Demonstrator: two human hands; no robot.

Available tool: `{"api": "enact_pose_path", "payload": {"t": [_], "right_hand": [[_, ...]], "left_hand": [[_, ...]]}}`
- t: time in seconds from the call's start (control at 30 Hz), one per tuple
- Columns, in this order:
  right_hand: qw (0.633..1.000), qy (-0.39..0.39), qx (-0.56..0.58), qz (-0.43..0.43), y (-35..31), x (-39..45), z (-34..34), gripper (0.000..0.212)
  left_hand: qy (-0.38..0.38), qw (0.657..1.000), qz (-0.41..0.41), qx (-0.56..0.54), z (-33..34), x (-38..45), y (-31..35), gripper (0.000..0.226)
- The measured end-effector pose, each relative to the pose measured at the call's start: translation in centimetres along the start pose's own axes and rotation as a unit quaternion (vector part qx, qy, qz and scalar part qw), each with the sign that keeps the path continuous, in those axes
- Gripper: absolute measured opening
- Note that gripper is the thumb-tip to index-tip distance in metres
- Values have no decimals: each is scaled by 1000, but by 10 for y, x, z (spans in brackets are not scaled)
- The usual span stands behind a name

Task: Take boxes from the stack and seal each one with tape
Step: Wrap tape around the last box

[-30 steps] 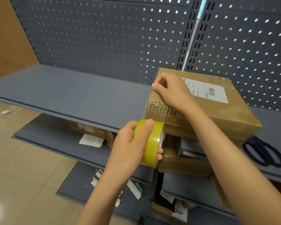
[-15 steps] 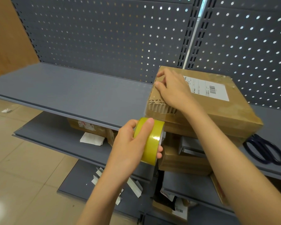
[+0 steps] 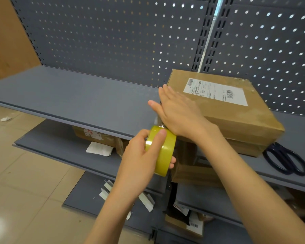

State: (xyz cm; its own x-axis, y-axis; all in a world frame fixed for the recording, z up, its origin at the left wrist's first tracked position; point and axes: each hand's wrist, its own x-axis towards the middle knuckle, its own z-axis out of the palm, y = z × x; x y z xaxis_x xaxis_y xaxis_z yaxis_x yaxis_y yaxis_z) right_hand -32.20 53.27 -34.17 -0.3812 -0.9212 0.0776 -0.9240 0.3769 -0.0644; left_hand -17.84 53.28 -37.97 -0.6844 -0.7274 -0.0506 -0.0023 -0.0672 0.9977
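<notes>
Lighting: bright, even, diffuse; shadows soft, deepest beneath the grey shelf [image 3: 74, 101]. Daylight shows through the pegboard [image 3: 113, 37] holes. Glare: pale patch on the floor [image 3: 0, 224], sheen on the tape roll [image 3: 163, 150]. Focus: fair; right hand [image 3: 176, 111] slightly motion-blurred. Edges: wide-angle bowing.

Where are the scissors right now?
In the head view, the scissors lie far right on the top shelf, just right of the box.
</notes>
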Motion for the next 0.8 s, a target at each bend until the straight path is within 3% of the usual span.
{"api": "enact_pose_path", "payload": {"t": [0.23,0.8], "right_hand": [[1000,11,-1,3,1,0,4,70],[1000,23,-2,15,-1,-1,3,65]], "left_hand": [[16,997,36,63,2,-10,-5,29],[33,998,-4,44,-6,-30,-26,28]]}}
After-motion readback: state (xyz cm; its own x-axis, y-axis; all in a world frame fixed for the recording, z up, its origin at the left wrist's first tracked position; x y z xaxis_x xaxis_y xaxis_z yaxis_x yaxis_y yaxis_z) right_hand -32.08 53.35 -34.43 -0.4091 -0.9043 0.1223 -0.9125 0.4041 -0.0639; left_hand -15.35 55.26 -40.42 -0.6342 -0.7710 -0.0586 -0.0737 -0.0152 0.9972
